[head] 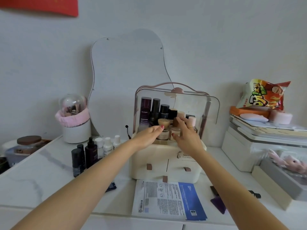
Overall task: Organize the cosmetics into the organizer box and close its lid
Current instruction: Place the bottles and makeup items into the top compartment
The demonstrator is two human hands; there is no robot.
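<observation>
A cream organizer box [166,170] with small drawers stands mid-table, its clear lid [209,107] raised. Several dark bottles [155,110] stand upright in its back row. My left hand [147,136] reaches in from the left, fingertips against a glass bottle with a beige cap [163,122] in the front row; whether it grips is unclear. My right hand [187,135] curls around a brown-capped bottle [175,123] beside it, thumb low and fingers on top. Several more bottles [93,151] stand loose on the table to the box's left.
A blue-and-white sheet mask packet [167,200] lies in front of the box, with small dark items [219,201] to its right. A curvy mirror [126,77] leans on the wall. White storage boxes [259,146] and a snack bag [264,95] stand at right, a domed brush holder [74,120] at left.
</observation>
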